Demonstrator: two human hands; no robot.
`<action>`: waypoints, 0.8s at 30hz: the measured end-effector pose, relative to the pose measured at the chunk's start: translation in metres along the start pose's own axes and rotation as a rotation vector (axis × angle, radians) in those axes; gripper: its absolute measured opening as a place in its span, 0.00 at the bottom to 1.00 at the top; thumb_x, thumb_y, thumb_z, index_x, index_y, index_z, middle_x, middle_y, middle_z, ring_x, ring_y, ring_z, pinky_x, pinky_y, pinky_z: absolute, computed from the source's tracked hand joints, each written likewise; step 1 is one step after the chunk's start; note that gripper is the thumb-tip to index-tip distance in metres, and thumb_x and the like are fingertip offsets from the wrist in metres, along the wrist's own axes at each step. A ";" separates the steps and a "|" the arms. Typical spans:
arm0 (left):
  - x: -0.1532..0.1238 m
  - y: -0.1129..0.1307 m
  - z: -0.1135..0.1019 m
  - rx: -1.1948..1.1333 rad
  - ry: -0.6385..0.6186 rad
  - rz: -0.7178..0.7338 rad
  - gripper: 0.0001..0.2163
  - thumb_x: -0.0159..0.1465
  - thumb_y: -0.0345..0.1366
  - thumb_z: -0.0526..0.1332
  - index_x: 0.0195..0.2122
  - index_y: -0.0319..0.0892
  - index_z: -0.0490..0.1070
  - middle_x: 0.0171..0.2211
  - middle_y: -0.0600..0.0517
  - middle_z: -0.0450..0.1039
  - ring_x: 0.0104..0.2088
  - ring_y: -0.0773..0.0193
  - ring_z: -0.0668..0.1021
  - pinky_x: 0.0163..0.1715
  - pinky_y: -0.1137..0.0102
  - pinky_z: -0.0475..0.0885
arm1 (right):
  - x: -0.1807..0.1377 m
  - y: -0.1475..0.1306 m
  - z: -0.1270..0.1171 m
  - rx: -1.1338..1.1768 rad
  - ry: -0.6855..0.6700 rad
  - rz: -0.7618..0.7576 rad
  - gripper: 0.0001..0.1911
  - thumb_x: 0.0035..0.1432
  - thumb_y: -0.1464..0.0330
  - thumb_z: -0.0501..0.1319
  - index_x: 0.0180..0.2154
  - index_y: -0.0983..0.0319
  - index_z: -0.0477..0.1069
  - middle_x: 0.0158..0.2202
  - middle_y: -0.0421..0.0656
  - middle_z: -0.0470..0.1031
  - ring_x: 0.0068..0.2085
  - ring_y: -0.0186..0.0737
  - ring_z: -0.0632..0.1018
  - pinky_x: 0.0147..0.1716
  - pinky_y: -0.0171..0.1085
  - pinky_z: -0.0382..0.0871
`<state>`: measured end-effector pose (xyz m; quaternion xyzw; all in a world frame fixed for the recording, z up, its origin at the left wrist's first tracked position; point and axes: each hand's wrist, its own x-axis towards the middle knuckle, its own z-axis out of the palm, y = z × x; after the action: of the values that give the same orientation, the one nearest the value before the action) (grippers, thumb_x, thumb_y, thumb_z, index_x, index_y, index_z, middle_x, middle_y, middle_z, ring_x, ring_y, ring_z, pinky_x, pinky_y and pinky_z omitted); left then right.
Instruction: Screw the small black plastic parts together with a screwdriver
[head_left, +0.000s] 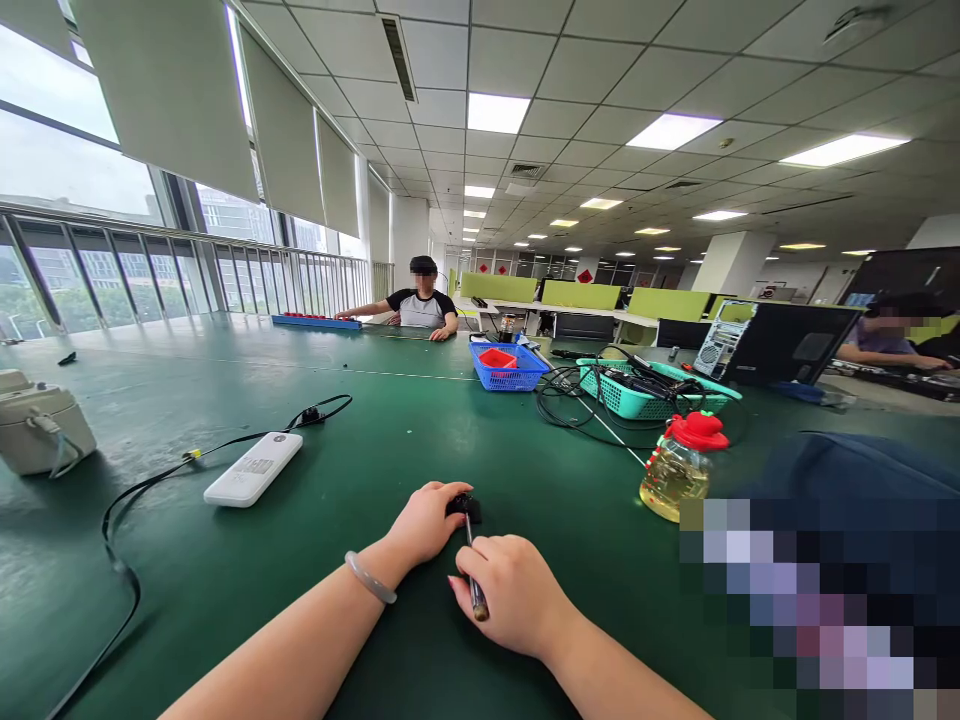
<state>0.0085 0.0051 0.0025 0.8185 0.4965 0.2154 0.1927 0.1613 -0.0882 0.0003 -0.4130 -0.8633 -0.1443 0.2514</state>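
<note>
My left hand [429, 520] is closed on a small black part [466, 508], pressing it down on the green table [360, 640]. Its fingers hide some of the part, and its exact kind is too small to make out. A screwdriver [477, 598] is gripped in my right hand [514, 590], just right of my left one. The thin metal shaft slants forward, with its tip at the black part. Whether the tip sits in a screw cannot be seen. A pale bangle circles my left wrist.
Left lie a white power bank [255, 470], a black cable [112, 520] and a beige bag [41, 425]. Ahead right stand a blue basket [510, 378], a teal basket [637, 400] of cables and a red-lidded jar [679, 475]. Another person [420, 308] sits across the table.
</note>
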 end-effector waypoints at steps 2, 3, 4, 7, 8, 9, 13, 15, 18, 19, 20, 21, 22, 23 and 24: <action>0.000 0.000 0.000 0.001 -0.001 0.002 0.23 0.59 0.31 0.60 0.56 0.48 0.70 0.51 0.48 0.74 0.53 0.56 0.74 0.57 0.64 0.65 | 0.000 0.000 -0.002 0.014 0.038 -0.012 0.08 0.57 0.68 0.59 0.26 0.61 0.66 0.22 0.38 0.69 0.23 0.33 0.68 0.25 0.36 0.51; 0.000 -0.001 0.000 0.001 0.000 0.005 0.22 0.59 0.31 0.60 0.56 0.48 0.70 0.51 0.48 0.74 0.53 0.57 0.74 0.57 0.64 0.65 | 0.000 0.001 -0.005 0.032 0.071 -0.028 0.09 0.58 0.68 0.58 0.25 0.60 0.66 0.22 0.37 0.68 0.23 0.33 0.67 0.25 0.36 0.51; 0.000 -0.001 0.000 0.000 0.000 0.006 0.22 0.59 0.31 0.60 0.56 0.48 0.70 0.51 0.48 0.74 0.53 0.57 0.74 0.57 0.64 0.65 | 0.001 0.004 -0.009 0.059 0.117 -0.044 0.10 0.59 0.69 0.57 0.25 0.60 0.65 0.21 0.37 0.67 0.22 0.33 0.67 0.25 0.36 0.52; 0.000 -0.001 -0.001 -0.004 -0.010 0.005 0.22 0.59 0.34 0.61 0.56 0.48 0.71 0.51 0.47 0.74 0.52 0.56 0.74 0.57 0.63 0.66 | 0.003 0.019 -0.027 0.159 0.366 0.007 0.11 0.63 0.71 0.51 0.28 0.59 0.66 0.22 0.39 0.67 0.23 0.35 0.69 0.26 0.35 0.57; 0.000 -0.001 -0.001 -0.005 -0.017 0.005 0.21 0.60 0.35 0.61 0.56 0.49 0.71 0.51 0.47 0.74 0.52 0.55 0.74 0.57 0.62 0.66 | 0.004 0.023 -0.033 0.177 0.503 0.112 0.10 0.64 0.72 0.51 0.31 0.59 0.67 0.23 0.39 0.69 0.25 0.35 0.70 0.28 0.35 0.60; 0.001 -0.001 -0.001 -0.007 -0.024 0.006 0.21 0.60 0.35 0.61 0.56 0.49 0.71 0.50 0.47 0.74 0.52 0.55 0.74 0.57 0.62 0.66 | 0.005 0.026 -0.038 0.178 0.642 0.225 0.08 0.65 0.72 0.51 0.35 0.60 0.68 0.26 0.41 0.70 0.26 0.36 0.71 0.29 0.35 0.62; 0.002 -0.001 0.001 0.004 -0.025 0.012 0.21 0.60 0.34 0.61 0.55 0.48 0.71 0.50 0.47 0.75 0.52 0.55 0.74 0.57 0.62 0.66 | 0.011 0.012 -0.043 0.131 0.566 -0.013 0.07 0.65 0.68 0.54 0.42 0.58 0.69 0.31 0.43 0.75 0.31 0.39 0.74 0.32 0.37 0.65; 0.002 -0.002 0.002 0.012 -0.006 0.008 0.21 0.59 0.33 0.61 0.55 0.47 0.71 0.50 0.46 0.75 0.52 0.55 0.75 0.57 0.63 0.66 | 0.012 0.002 -0.041 0.080 0.388 -0.409 0.07 0.66 0.65 0.54 0.39 0.57 0.70 0.26 0.39 0.72 0.27 0.37 0.71 0.33 0.38 0.64; 0.001 -0.002 0.002 0.004 -0.004 0.002 0.21 0.59 0.34 0.61 0.55 0.48 0.71 0.50 0.47 0.75 0.52 0.55 0.75 0.56 0.63 0.66 | 0.012 0.016 -0.042 0.022 0.481 -0.197 0.07 0.65 0.68 0.52 0.38 0.59 0.69 0.27 0.39 0.74 0.30 0.38 0.72 0.44 0.44 0.62; 0.001 -0.002 0.001 -0.001 -0.011 0.001 0.21 0.60 0.35 0.61 0.55 0.48 0.71 0.51 0.47 0.74 0.52 0.55 0.75 0.56 0.63 0.66 | 0.011 0.029 -0.044 -0.015 0.580 0.014 0.07 0.64 0.71 0.52 0.38 0.59 0.69 0.28 0.41 0.74 0.31 0.39 0.73 0.45 0.44 0.61; 0.001 -0.002 0.000 -0.006 -0.019 0.000 0.20 0.60 0.35 0.61 0.55 0.49 0.71 0.51 0.47 0.74 0.52 0.55 0.75 0.56 0.63 0.66 | 0.009 0.045 -0.046 -0.077 0.687 0.207 0.07 0.64 0.72 0.53 0.38 0.60 0.69 0.30 0.43 0.75 0.32 0.40 0.73 0.43 0.44 0.60; 0.000 -0.001 -0.001 -0.009 -0.025 -0.001 0.20 0.60 0.36 0.61 0.55 0.49 0.71 0.51 0.48 0.74 0.52 0.55 0.75 0.56 0.62 0.66 | 0.008 0.061 -0.048 -0.136 0.776 0.361 0.06 0.64 0.70 0.54 0.38 0.61 0.69 0.30 0.45 0.75 0.32 0.42 0.73 0.40 0.43 0.60; 0.000 -0.001 -0.001 -0.011 -0.030 0.000 0.20 0.60 0.36 0.61 0.55 0.50 0.71 0.51 0.48 0.74 0.52 0.55 0.75 0.57 0.62 0.66 | 0.007 0.074 -0.049 -0.169 0.857 0.475 0.06 0.64 0.69 0.55 0.38 0.62 0.69 0.30 0.46 0.75 0.32 0.44 0.73 0.37 0.42 0.60; 0.000 -0.001 -0.002 -0.012 -0.033 -0.001 0.20 0.60 0.36 0.61 0.55 0.50 0.71 0.51 0.48 0.74 0.52 0.55 0.75 0.57 0.62 0.66 | 0.006 0.083 -0.050 -0.184 0.913 0.559 0.06 0.64 0.67 0.55 0.37 0.62 0.69 0.31 0.48 0.75 0.33 0.45 0.73 0.36 0.42 0.60; 0.001 -0.001 -0.002 -0.012 -0.035 -0.001 0.20 0.60 0.36 0.61 0.55 0.50 0.71 0.51 0.48 0.74 0.52 0.55 0.74 0.57 0.62 0.66 | 0.005 0.087 -0.051 -0.172 0.914 0.571 0.07 0.64 0.67 0.56 0.37 0.62 0.70 0.32 0.48 0.75 0.33 0.45 0.73 0.36 0.42 0.61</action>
<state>0.0069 0.0066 0.0034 0.8206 0.4923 0.2039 0.2065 0.2430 -0.0546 0.0487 -0.5454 -0.5045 -0.3053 0.5957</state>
